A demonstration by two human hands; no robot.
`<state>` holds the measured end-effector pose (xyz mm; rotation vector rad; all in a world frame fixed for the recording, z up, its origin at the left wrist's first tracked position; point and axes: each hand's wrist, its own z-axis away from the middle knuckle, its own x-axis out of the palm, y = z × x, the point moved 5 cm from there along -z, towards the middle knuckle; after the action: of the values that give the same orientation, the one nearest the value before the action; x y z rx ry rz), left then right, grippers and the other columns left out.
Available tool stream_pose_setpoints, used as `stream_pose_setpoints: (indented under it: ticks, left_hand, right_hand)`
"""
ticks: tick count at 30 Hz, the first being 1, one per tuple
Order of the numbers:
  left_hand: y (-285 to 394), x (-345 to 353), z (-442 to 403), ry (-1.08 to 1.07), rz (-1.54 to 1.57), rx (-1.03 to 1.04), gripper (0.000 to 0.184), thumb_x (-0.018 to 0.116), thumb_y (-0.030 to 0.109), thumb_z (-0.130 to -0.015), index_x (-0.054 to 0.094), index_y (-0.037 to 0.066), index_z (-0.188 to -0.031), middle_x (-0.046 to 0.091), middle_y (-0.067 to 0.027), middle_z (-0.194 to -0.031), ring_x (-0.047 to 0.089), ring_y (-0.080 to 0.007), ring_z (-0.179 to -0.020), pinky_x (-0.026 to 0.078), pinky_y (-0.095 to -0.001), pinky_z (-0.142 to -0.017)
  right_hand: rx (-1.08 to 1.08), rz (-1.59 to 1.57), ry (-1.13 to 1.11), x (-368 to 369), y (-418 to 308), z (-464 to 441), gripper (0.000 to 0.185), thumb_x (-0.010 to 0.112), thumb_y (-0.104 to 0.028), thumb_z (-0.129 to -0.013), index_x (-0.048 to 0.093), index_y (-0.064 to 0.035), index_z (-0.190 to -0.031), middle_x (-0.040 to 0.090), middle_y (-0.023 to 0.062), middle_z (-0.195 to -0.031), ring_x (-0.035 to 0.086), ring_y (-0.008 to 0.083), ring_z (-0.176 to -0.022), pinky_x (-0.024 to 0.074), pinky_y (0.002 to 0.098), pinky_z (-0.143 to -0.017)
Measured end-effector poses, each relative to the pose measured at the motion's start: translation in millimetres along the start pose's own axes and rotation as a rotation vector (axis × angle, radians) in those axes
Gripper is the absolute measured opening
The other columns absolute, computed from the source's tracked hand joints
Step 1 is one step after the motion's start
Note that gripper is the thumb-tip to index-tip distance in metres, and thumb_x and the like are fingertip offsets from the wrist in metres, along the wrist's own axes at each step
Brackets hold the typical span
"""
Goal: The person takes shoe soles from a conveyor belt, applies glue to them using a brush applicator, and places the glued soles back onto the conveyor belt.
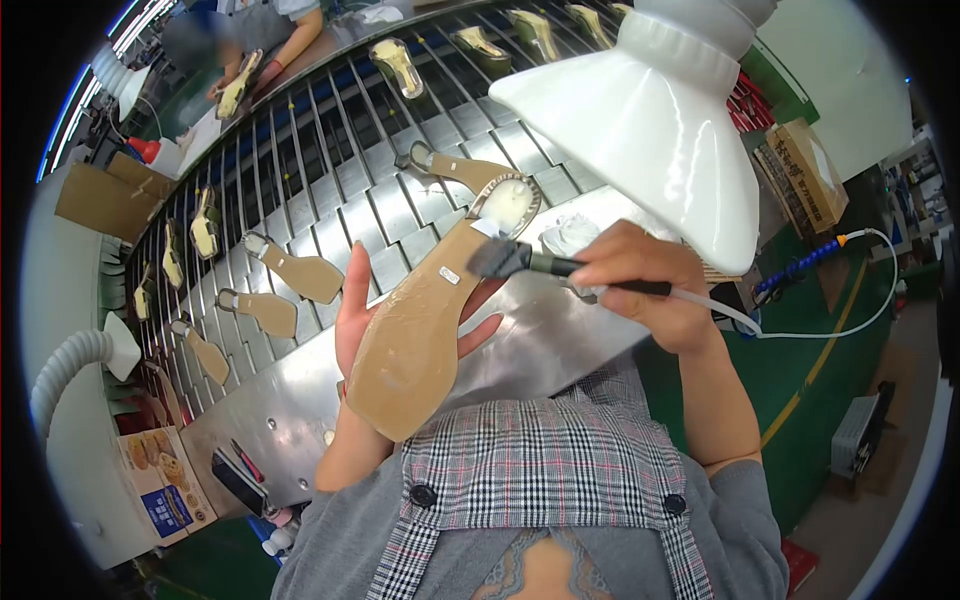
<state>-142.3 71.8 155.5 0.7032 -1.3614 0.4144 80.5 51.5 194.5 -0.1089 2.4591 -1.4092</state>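
Observation:
A tan shoe sole with a wet-looking sheen lies across my left hand, which supports it from beneath with its fingers spread. A small white label sits on the narrow part of the sole. My right hand is closed around the black handle of a brush attached to a white tube. The dark bristles are at the sole's narrow part, near its heel end. Beyond that end is a round white pad with a decorated rim. Another tan sole rests just behind it on the slatted conveyor.
Several soles and shoe pieces lie on the conveyor. A large white lamp-like hood hangs at the right. Across the conveyor, a person handles a shoe piece. A cardboard box stands right, a printed box lower left.

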Motion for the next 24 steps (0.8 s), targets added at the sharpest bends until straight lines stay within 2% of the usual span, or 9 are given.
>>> stream_pose_setpoints:
  ticks: [2, 6, 10, 13, 14, 15, 17, 19, 24]
  left_hand:
    - [8.0, -9.6, 2.1, -0.077, 0.037, -0.005, 0.091, 0.021, 0.071, -0.093, 0.017, 0.000, -0.151, 0.018, -0.0176, -0.157, 0.009, -0.0298, -0.147, 0.014, -0.0505, -0.117]
    - [5.5, -9.4, 2.5, 0.061, 0.010, 0.019, 0.091, 0.023, 0.070, -0.093, 0.018, 0.000, -0.151, 0.021, -0.0172, -0.157, 0.010, -0.0315, -0.147, 0.015, -0.0523, -0.116]
    - [12.0, -13.5, 5.0, 0.005, 0.037, 0.014, 0.086, 0.026, 0.066, -0.095, 0.021, 0.001, -0.150, 0.022, -0.0178, -0.156, 0.010, -0.0333, -0.147, 0.018, -0.0564, -0.114]
    - [14.8, -21.0, 11.6, 0.004, 0.099, 0.033, 0.077, 0.029, 0.057, -0.097, 0.024, 0.000, -0.149, 0.024, -0.0181, -0.155, 0.011, -0.0344, -0.146, 0.023, -0.0586, -0.112]
    - [13.4, -21.2, 11.3, 0.019, 0.107, 0.015, 0.075, 0.029, 0.054, -0.098, 0.024, 0.000, -0.149, 0.024, -0.0182, -0.155, 0.011, -0.0344, -0.146, 0.024, -0.0593, -0.112]
    - [12.3, -20.9, 10.5, 0.028, 0.109, -0.001, 0.072, 0.029, 0.051, -0.099, 0.025, -0.001, -0.149, 0.025, -0.0184, -0.155, 0.011, -0.0345, -0.146, 0.025, -0.0600, -0.111]
    - [9.8, -22.6, 14.8, 0.064, 0.241, -0.082, 0.069, 0.033, 0.045, -0.098, 0.026, -0.001, -0.148, 0.026, -0.0260, -0.151, 0.027, -0.0408, -0.137, 0.038, -0.0565, -0.100]
    - [12.5, -27.5, 22.9, 0.097, 0.372, -0.154, 0.066, 0.037, 0.040, -0.098, 0.027, -0.002, -0.147, 0.028, -0.0337, -0.147, 0.043, -0.0472, -0.127, 0.052, -0.0529, -0.089]
    - [26.6, -68.3, 42.6, -0.251, 0.412, -0.312, 0.059, 0.043, 0.036, -0.098, 0.035, -0.002, -0.143, 0.041, -0.0311, -0.137, 0.056, -0.0496, -0.108, 0.057, -0.0468, -0.082]
  right_hand:
    - [-0.019, 0.041, -0.121, 0.8, -1.0, 1.2, 0.025, 0.070, -0.016, -0.081, 0.071, 0.0038, -0.096, 0.068, 0.0192, -0.093, 0.061, 0.0268, -0.085, 0.0468, 0.0360, -0.075]
    - [-0.021, -0.093, 0.112, -2.5, 5.6, 1.5, 0.027, 0.072, -0.013, -0.076, 0.071, 0.0046, -0.097, 0.069, 0.0169, -0.093, 0.061, 0.0261, -0.085, 0.0471, 0.0351, -0.076]
    - [0.077, -0.080, -0.071, 7.5, 16.4, 4.3, 0.026, 0.072, -0.008, -0.077, 0.071, 0.0034, -0.100, 0.069, 0.0136, -0.096, 0.062, 0.0243, -0.088, 0.0469, 0.0346, -0.082]
    - [0.046, -0.199, 0.026, 5.0, 19.9, 10.1, 0.025, 0.071, -0.007, -0.078, 0.071, 0.0029, -0.101, 0.068, 0.0129, -0.096, 0.061, 0.0233, -0.086, 0.0472, 0.0334, -0.081]
    - [0.060, -0.214, 0.164, 2.8, 23.4, 10.3, 0.032, 0.074, -0.020, -0.079, 0.070, 0.0073, -0.096, 0.066, 0.0181, -0.089, 0.058, 0.0232, -0.084, 0.0449, 0.0336, -0.075]
    - [0.098, -0.264, 0.223, 2.6, 24.9, 6.6, 0.033, 0.072, -0.020, -0.081, 0.069, 0.0076, -0.098, 0.065, 0.0166, -0.087, 0.057, 0.0222, -0.083, 0.0442, 0.0324, -0.075]
    - [0.265, -0.115, 0.141, 3.4, 25.2, -0.9, 0.031, 0.070, -0.019, -0.082, 0.069, 0.0075, -0.100, 0.064, 0.0161, -0.087, 0.058, 0.0219, -0.082, 0.0441, 0.0308, -0.074]
    - [0.215, -0.079, 0.045, 4.4, 26.3, 1.5, 0.028, 0.070, -0.014, -0.082, 0.070, 0.0045, -0.103, 0.066, 0.0125, -0.091, 0.059, 0.0177, -0.081, 0.0457, 0.0282, -0.073]
    - [0.179, -0.330, 0.013, 14.5, 9.4, 3.8, 0.026, 0.069, -0.011, -0.084, 0.069, 0.0054, -0.104, 0.068, 0.0146, -0.089, 0.065, 0.0185, -0.080, 0.0502, 0.0280, -0.074]
